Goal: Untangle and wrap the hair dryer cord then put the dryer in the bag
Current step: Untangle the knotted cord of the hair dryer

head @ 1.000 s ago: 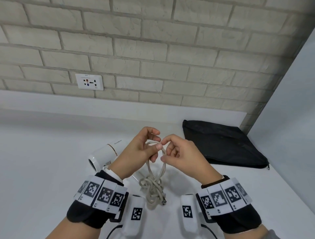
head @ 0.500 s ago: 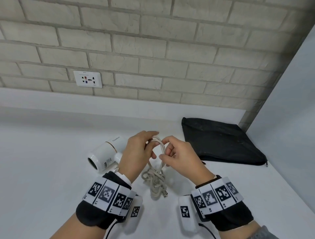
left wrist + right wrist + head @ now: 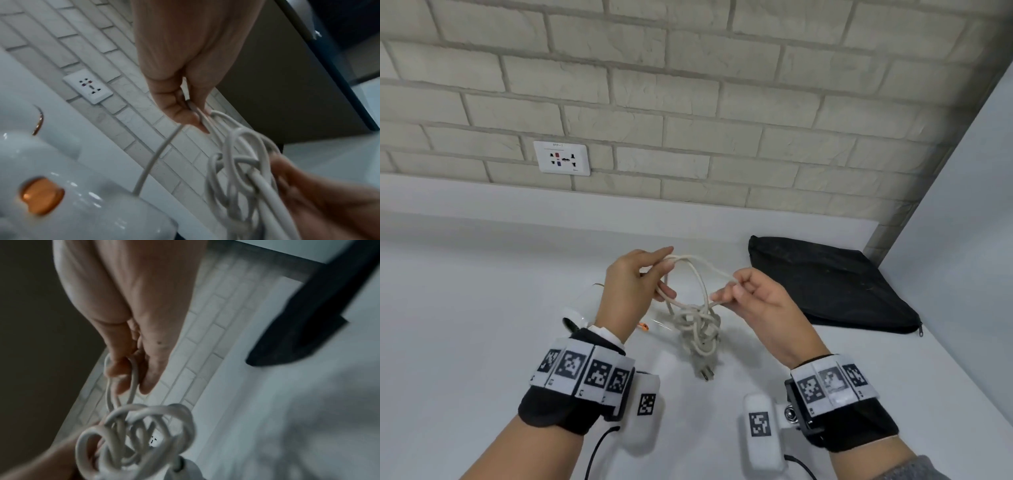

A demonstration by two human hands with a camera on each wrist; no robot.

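**Q:** What is happening at the white counter (image 3: 465,342)?

**A:** You hold the hair dryer's white cord (image 3: 700,284) up over the counter, both hands working one loop. Your left hand (image 3: 631,291) pinches strands at the loop's 10 o'clock side, thumb and fingers curled on them. Your right hand (image 3: 756,301) pinches the strand at 3 o'clock, the other fingers curled in. The knot (image 3: 698,323) hangs at the loop's 6 o'clock, and the two-pin plug (image 3: 705,371) dangles below it, near the counter.

**Q:** Where are the dryer and bag?

**A:** The white hair dryer (image 3: 68,203) lies on the counter beneath your left wrist, mostly hidden in the head view; its orange button (image 3: 41,195) shows in the left wrist view. The black zip bag (image 3: 832,287) lies flat at 2 o'clock from your hands, well apart from the cord. Whether its zip is open, I cannot tell.

**Q:** How do you do this step well?

**A:** My judgement: widen the loop gently, not sharply, since a hard pull would probably cinch the knot. Find the plug's strand and feed the plug back through the loops one crossing at a time. Keep the dryer's end slack, so that the dryer does not drag across the counter.
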